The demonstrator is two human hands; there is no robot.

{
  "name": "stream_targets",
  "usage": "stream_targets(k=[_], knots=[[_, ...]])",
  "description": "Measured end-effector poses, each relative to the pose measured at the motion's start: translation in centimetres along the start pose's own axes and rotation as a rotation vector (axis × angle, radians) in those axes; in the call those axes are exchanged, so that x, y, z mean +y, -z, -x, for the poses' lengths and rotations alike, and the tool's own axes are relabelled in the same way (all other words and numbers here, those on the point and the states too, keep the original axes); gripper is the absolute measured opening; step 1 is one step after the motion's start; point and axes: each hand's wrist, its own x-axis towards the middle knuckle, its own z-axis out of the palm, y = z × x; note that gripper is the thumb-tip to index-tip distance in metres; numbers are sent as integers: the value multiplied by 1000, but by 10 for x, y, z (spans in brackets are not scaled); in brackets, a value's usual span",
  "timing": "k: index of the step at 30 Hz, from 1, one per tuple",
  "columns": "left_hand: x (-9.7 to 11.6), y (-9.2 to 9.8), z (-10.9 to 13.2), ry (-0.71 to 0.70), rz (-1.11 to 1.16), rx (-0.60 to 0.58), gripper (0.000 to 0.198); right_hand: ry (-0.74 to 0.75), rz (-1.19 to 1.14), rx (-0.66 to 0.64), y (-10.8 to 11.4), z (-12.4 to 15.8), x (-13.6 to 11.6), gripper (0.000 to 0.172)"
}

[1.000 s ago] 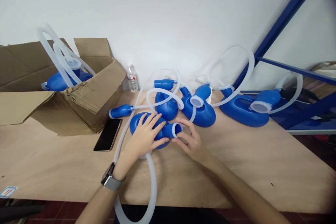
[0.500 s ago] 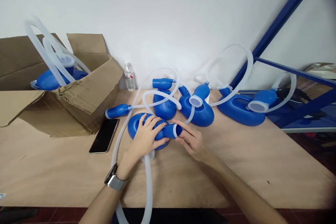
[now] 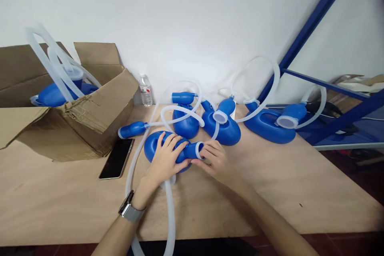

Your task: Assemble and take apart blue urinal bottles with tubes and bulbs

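A blue plastic urinal bottle [image 3: 149, 146] lies on its side at the middle of the table, its short neck pointing right. Over its body and handle my left hand [image 3: 167, 159] is spread, gripping it down against the table. The fingers of my right hand [image 3: 215, 161] are closed at the white-rimmed mouth, some of them inside the opening and the thumb below the rim. A clear hose [image 3: 169, 212] runs from under the bottle toward the table's front edge, near a pale cap [image 3: 171, 181] partly hidden by my left hand.
Several more blue bottles with hoses, such as one bottle [image 3: 223, 132], stand behind and to the right. At left are a cardboard box [image 3: 81, 134] holding more, a phone [image 3: 117, 159] and a water bottle [image 3: 146, 91]. A blue metal frame [image 3: 309, 28] borders the right.
My right hand has moved left and closed its fingers in at the bottle's mouth. My left hand stays on the body. The whole view has shifted slightly.
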Motion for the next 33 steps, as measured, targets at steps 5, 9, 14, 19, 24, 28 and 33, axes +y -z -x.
stream_targets(k=[5,9,14,19,24,28,33], knots=[[-1,-1,1,-4,6,5,46,32,-86,-23,-7,-8,10,38],[0,0,1,-5,10,-5,46,-1,-132,-113,1,-13,9,43],[-1,1,0,-4,22,-9,45,-69,-124,-264,12,-14,7,41],[-2,0,2,-18,20,4,44,-57,-140,-296,13,-16,7,42],[-4,-1,3,-41,38,7,43,-57,-200,-207,9,-14,4,40],[-6,0,4,-67,43,-5,42,-43,-249,-145,7,-11,3,38],[-5,2,3,-68,45,-5,42,-51,-257,-140,7,-11,2,39]])
